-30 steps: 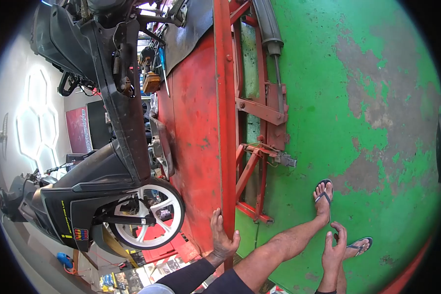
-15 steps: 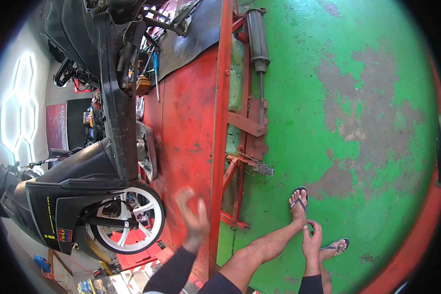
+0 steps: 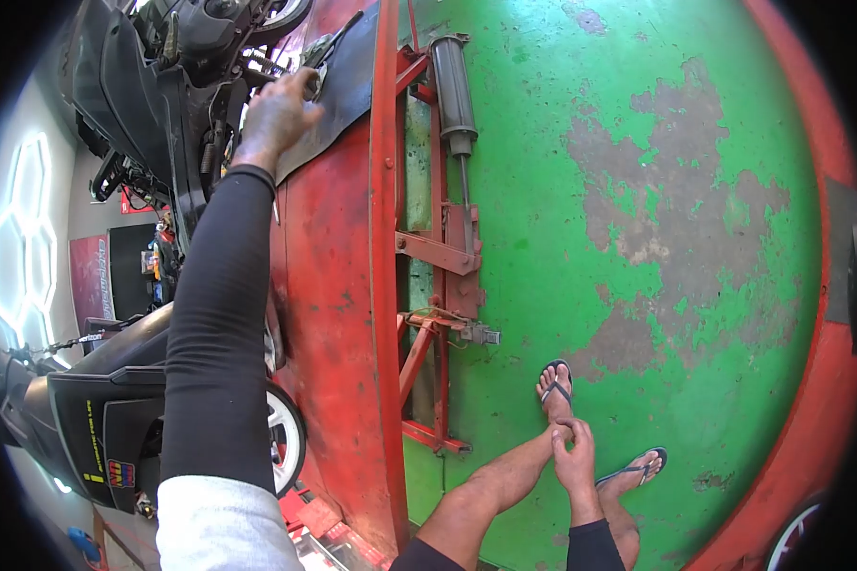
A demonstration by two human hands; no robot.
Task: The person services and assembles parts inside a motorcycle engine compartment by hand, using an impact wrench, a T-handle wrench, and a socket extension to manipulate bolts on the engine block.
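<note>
The motorcycle [image 3: 129,81] stands on a red lift table [image 3: 338,247], presumably so that its lower parts sit within easy reach. A black mat [image 3: 349,90] covers one part of the table, probably to keep loose things off the bare metal; a long thin tool [image 3: 341,36] lies over there.

The person's left arm, in a dark sleeve [image 3: 219,333], stretches far forward, the left hand [image 3: 276,116] palm down above the mat, close beside the motorcycle. Its fingers bend downward; whether they grip anything there cannot be told, as the hand hides it. The right hand [image 3: 574,459] hangs over the leg [image 3: 490,483], fingers loosely curved and bare of any object.
</note>
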